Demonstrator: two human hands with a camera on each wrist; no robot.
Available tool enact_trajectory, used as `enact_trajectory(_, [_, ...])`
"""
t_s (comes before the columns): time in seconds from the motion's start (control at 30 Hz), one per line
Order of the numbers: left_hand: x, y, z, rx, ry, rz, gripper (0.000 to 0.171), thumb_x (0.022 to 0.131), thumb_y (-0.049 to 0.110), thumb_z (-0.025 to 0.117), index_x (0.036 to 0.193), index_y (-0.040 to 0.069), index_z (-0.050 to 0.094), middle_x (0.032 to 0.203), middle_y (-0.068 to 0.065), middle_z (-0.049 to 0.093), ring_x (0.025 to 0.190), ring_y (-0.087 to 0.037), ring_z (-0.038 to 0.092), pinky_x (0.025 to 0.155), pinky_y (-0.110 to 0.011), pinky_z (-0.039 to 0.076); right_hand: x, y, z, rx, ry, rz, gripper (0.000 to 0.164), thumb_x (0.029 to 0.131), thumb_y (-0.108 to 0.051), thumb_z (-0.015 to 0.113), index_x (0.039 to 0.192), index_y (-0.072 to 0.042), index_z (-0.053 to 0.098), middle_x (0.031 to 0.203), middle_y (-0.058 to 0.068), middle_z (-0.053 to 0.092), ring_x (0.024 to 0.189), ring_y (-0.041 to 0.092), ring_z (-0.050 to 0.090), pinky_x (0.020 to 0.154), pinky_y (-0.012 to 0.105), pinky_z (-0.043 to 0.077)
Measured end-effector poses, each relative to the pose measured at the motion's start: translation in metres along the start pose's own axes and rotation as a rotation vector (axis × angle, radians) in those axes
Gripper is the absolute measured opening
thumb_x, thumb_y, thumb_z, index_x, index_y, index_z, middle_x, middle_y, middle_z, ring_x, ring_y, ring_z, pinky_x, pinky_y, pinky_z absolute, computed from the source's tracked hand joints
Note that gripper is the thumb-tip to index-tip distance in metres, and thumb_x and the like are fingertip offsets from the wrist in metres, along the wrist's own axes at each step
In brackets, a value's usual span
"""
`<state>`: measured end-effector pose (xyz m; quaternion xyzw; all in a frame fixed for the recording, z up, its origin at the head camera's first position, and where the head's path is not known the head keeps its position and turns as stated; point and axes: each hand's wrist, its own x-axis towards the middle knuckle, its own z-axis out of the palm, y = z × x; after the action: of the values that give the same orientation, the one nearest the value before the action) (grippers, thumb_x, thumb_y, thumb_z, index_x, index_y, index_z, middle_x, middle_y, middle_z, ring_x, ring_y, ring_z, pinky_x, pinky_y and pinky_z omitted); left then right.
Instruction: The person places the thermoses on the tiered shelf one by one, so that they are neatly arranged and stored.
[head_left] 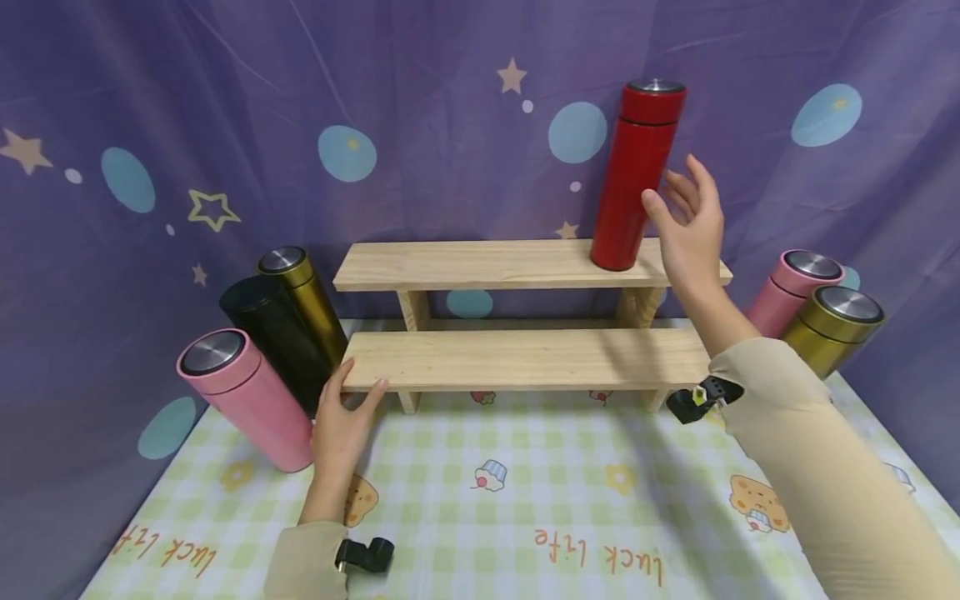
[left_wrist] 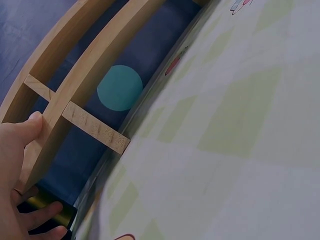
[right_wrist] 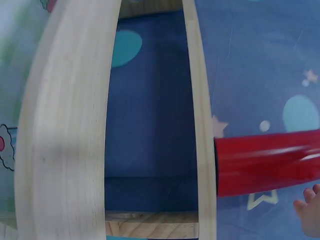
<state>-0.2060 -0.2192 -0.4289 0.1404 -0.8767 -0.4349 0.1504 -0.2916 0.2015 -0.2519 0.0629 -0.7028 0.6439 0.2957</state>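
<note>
Head view: the red flask [head_left: 637,183] is seen on the right of the far board [head_left: 465,265], where it should not be nudged by the spread, unladen right hand [head_left: 693,237], while the near board [head_left: 517,360] is best steadied by the left hand [head_left: 342,429] gripping its left corner.

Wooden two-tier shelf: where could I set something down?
Free: upper board, left of the red cylindrical flask; lower board, right of the left hand. Crowded: left of the boards, pink cylindrical flask, black cylinder and gold flask.
</note>
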Motion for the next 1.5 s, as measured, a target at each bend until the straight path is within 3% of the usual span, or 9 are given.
enact_trajectory(0.3, [-0.003, 0.001, 0.004, -0.015, 0.01, 0.007, 0.079, 0.088, 0.064, 0.063, 0.153, 0.028, 0.039, 0.152, -0.009, 0.04, 0.129, -0.031, 0.047, 0.098, -0.062, 0.033, -0.04, -0.021, -0.026, 0.002, -0.087, -0.062, 0.065, 0.094, -0.014, 0.07, 0.151, -0.013, 0.039, 0.141, 0.008, 0.054, 0.132, 0.018, 0.048, 0.112, 0.029, 0.032])
enact_trajectory(0.43, [-0.002, 0.003, 0.002, -0.014, 0.022, 0.011, 0.077, 0.088, 0.063, 0.063, 0.153, 0.028, 0.039, 0.151, -0.009, 0.041, 0.128, -0.03, 0.046, 0.097, -0.063, 0.033, -0.061, -0.026, -0.036, 0.054, -0.129, -0.082, 0.062, 0.094, -0.008, 0.069, 0.149, -0.011, 0.041, 0.141, 0.006, 0.054, 0.133, 0.018, 0.047, 0.11, 0.025, 0.033])
enact_trajectory(0.7, [-0.001, 0.004, -0.001, -0.008, 0.015, 0.004, 0.078, 0.088, 0.064, 0.063, 0.153, 0.029, 0.038, 0.151, -0.009, 0.041, 0.128, -0.031, 0.047, 0.098, -0.065, 0.032, -0.108, -0.017, -0.056, 0.252, -0.168, -0.17, 0.059, 0.091, 0.014, 0.061, 0.145, -0.002, 0.044, 0.139, 0.014, 0.055, 0.129, 0.02, 0.051, 0.105, 0.022, 0.037])
enact_trajectory(0.83, [0.0, 0.003, -0.002, -0.004, 0.017, 0.004, 0.079, 0.087, 0.065, 0.062, 0.153, 0.03, 0.038, 0.15, -0.009, 0.042, 0.128, -0.03, 0.047, 0.098, -0.066, 0.031, -0.126, -0.01, -0.067, 0.281, -0.161, -0.189, 0.06, 0.09, 0.019, 0.057, 0.145, 0.002, 0.043, 0.139, 0.017, 0.055, 0.127, 0.021, 0.052, 0.106, 0.023, 0.037])
enact_trajectory(1.13, [0.001, 0.003, -0.004, 0.005, 0.015, -0.001, 0.08, 0.087, 0.067, 0.061, 0.154, 0.03, 0.038, 0.146, -0.009, 0.045, 0.128, -0.03, 0.047, 0.098, -0.067, 0.029, -0.166, 0.008, -0.089, 0.171, -0.109, -0.103, 0.064, 0.088, 0.024, 0.054, 0.147, 0.003, 0.04, 0.141, 0.017, 0.053, 0.129, 0.021, 0.051, 0.107, 0.024, 0.037])
enact_trajectory(1.3, [0.001, 0.002, -0.002, 0.009, 0.007, 0.002, 0.08, 0.087, 0.068, 0.061, 0.154, 0.03, 0.038, 0.146, -0.009, 0.045, 0.128, -0.031, 0.047, 0.098, -0.065, 0.031, -0.18, 0.021, -0.105, 0.15, -0.11, -0.142, 0.065, 0.087, 0.025, 0.055, 0.147, 0.005, 0.039, 0.143, 0.014, 0.053, 0.131, 0.018, 0.05, 0.106, 0.021, 0.035])
enact_trajectory(1.5, [-0.002, 0.002, -0.001, 0.021, 0.0, 0.0, 0.081, 0.086, 0.069, 0.06, 0.154, 0.03, 0.037, 0.145, -0.01, 0.046, 0.127, -0.032, 0.048, 0.098, -0.066, 0.031, -0.191, 0.029, -0.122, 0.074, 0.004, -0.034, 0.063, 0.088, 0.024, 0.054, 0.146, 0.004, 0.04, 0.142, 0.013, 0.053, 0.129, 0.015, 0.052, 0.103, 0.018, 0.037])
